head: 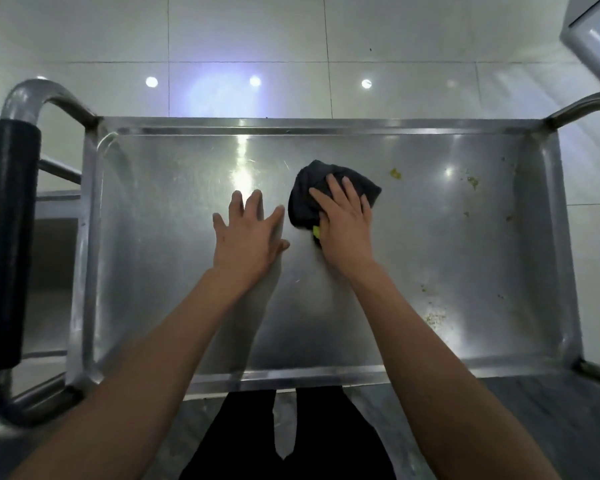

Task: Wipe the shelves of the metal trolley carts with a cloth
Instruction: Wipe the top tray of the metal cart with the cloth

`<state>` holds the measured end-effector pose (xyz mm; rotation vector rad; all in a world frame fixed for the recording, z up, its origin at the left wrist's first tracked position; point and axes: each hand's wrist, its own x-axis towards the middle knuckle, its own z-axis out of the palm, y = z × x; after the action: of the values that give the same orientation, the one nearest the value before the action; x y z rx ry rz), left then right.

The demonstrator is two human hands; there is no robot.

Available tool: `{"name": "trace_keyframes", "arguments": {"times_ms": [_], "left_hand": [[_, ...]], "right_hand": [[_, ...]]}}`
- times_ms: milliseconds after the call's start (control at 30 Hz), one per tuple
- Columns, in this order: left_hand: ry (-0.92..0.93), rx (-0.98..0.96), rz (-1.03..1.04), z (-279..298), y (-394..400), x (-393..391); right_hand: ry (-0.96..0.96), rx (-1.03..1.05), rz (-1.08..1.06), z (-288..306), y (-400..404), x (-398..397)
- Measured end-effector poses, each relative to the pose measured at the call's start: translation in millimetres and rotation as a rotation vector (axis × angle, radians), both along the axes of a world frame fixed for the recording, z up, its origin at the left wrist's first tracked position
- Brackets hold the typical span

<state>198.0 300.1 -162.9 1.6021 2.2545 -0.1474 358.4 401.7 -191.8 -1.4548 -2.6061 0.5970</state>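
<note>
The top shelf (430,258) of a stainless steel trolley cart fills the view, a shallow tray with a raised rim. A dark bunched cloth (312,188) with a bit of yellow-green showing lies near the shelf's middle. My right hand (345,223) presses flat on the cloth with fingers spread. My left hand (248,233) rests just left of it, fingers straight and spread on the bare metal. Yellowish-green crumbs and smears (395,173) dot the right part of the shelf, some near the right rim (471,181) and some toward the front (433,318).
The cart's tubular handle with a black grip (9,237) stands at the left end; another tube frame (582,105) rises at the right end. White wall tiles lie beyond the far rim. A pale appliance corner (596,39) is at top right. My dark trousers show below the front rim.
</note>
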Motion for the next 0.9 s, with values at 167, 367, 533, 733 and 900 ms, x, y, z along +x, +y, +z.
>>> {"name": "trace_keyframes", "arguments": {"times_ms": [167,367,533,733,900], "left_hand": [[0.011,0.010,-0.005,-5,3,0],[0.007,0.017,0.000,-10,7,-2],[0.011,0.018,0.011,-10,8,0],[-0.018,0.062,-0.001,-9,4,-3],[-0.046,0.097,0.023,-5,-23,-6]], "right_hand": [[-0.035,-0.038,0.041,2,63,-29],[-0.018,-0.006,0.069,4,87,-43],[-0.015,-0.018,0.087,5,59,-26],[0.045,-0.044,0.041,5,-24,15],[0.070,-0.027,0.037,1,-86,45]]}}
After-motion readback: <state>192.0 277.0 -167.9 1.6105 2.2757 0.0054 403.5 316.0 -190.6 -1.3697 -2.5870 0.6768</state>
